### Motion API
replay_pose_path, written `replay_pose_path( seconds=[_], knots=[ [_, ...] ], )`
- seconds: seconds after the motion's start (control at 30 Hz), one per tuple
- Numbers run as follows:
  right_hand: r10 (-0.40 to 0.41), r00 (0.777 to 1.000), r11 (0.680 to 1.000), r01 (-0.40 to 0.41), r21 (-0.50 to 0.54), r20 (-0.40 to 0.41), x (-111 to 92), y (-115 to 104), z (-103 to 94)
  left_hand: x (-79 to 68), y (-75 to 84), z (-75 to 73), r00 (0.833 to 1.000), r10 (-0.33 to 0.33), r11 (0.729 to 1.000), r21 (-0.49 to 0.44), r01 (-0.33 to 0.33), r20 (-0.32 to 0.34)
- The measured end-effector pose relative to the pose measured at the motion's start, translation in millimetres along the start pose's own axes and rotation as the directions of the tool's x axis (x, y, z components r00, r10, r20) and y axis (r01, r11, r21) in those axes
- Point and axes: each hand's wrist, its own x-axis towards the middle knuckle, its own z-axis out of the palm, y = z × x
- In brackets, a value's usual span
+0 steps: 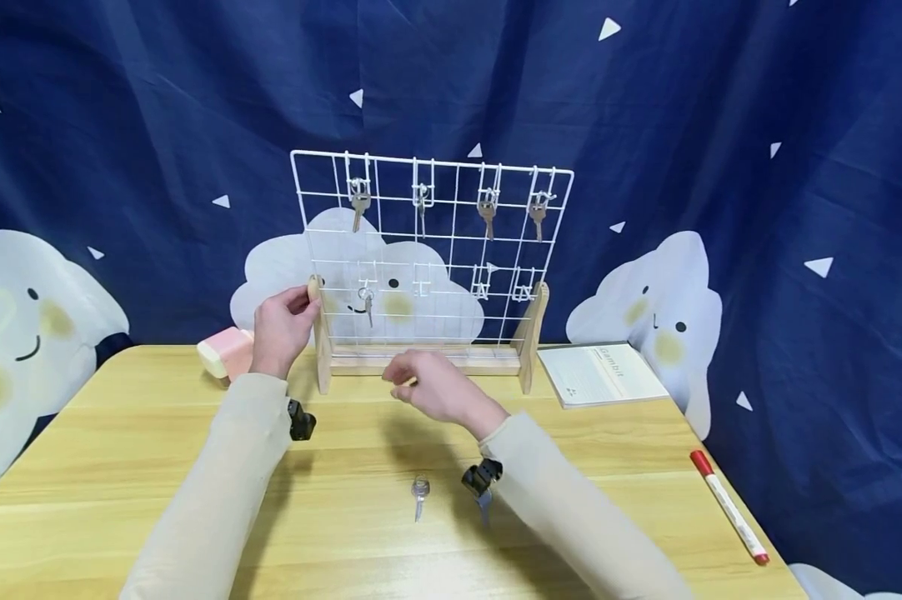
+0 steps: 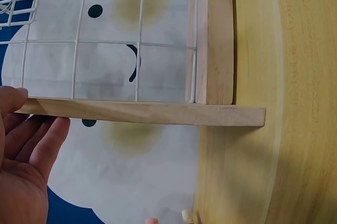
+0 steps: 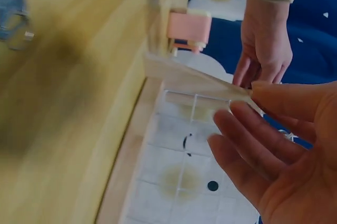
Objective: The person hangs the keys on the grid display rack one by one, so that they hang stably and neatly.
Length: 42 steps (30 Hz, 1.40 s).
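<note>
A white wire grid rack (image 1: 434,265) stands in a wooden base. My left hand (image 1: 284,327) pinches the left wooden upright (image 2: 147,111) near its top, thumb on one side and fingers on the other. In front of the base, my right hand (image 1: 439,387) hovers over the table with loosely bent fingers and holds nothing. Several keys hang along the upper hooks, among them a key (image 1: 359,204) at the left. A single key (image 1: 368,304) hangs on the lower left hook. Two more lie on the table: a key (image 1: 420,496), and a key (image 1: 484,503) partly hidden by the right wrist camera.
Behind my left hand stands a pink and white box-shaped object (image 1: 229,352). A notebook (image 1: 603,374) lies right of the rack. Near the table's right edge is a red-capped marker (image 1: 730,508). A dark blue curtain (image 1: 646,100) hangs behind the table (image 1: 121,467).
</note>
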Motion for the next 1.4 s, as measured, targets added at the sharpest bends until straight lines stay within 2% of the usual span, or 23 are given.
replay_pose_path(
  seconds=[0.13,0.3,0.47,0.6,0.87,1.2,1.4],
  knots=[
    [0.011,0.996,1.000,-0.013,0.024,0.086,-21,10,6.1,-1.4,-1.5,2.1,1.000,-0.026,1.000,-0.003,0.026,0.007],
    [-0.010,0.989,0.999,0.004,0.040,0.149,-42,24,11.9,-1.9,-0.5,2.8,1.000,-0.013,1.000,0.004,0.013,0.013],
    [-0.014,0.979,0.997,-0.002,0.077,0.202,-55,34,19.6,-1.5,0.0,1.9,1.000,-0.010,1.000,0.005,0.010,0.015],
    [-0.026,0.971,0.998,0.013,0.055,0.239,-63,40,26.9,-1.6,-0.7,1.7,1.000,-0.017,1.000,0.001,0.017,0.022],
    [-0.029,0.967,0.998,0.015,0.058,0.252,-67,50,40.8,-1.1,-2.1,2.3,1.000,-0.011,1.000,0.001,0.011,0.022],
    [-0.056,0.962,0.992,0.083,-0.093,0.266,-65,52,50.9,-1.2,-2.5,2.9,1.000,-0.002,1.000,0.004,0.002,0.008],
    [-0.052,0.962,0.993,0.078,-0.087,0.268,-62,54,56.0,-1.1,-1.9,3.5,1.000,-0.010,1.000,0.001,0.010,0.015]
  ],
)
